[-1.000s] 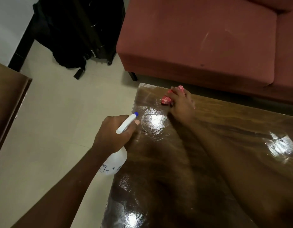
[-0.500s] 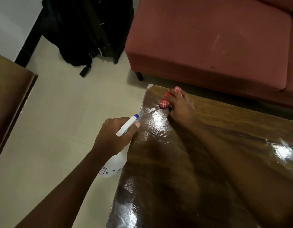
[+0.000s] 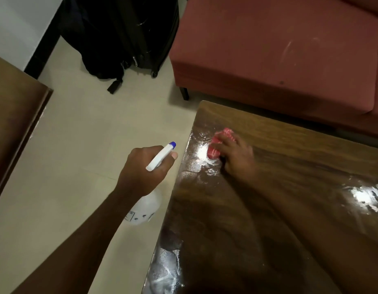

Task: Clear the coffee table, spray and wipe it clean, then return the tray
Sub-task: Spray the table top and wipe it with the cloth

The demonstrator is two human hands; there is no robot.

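Wiping the wet far-left corner of the tabletop point(image 3: 290, 209) with a red cloth point(image 3: 215, 148).

The right hand point(image 3: 237, 160) presses down on the bunched cloth, its fingers point(image 3: 224, 141) curled over the top of it and gripping it, just inside the tabletop's left edge near the far corner, where the dark wood shines with streaks of liquid (more wet glare shows at the right edge and along the near-left edge). The left hand point(image 3: 141, 168) hangs over the pale floor point(image 3: 77, 145) just beside the tabletop's left edge, fingers closed around the neck of a white spray bottle point(image 3: 145, 206), its blue-tipped nozzle aimed toward the corner. A red sofa point(image 3: 279, 49) stands beyond the far edge.
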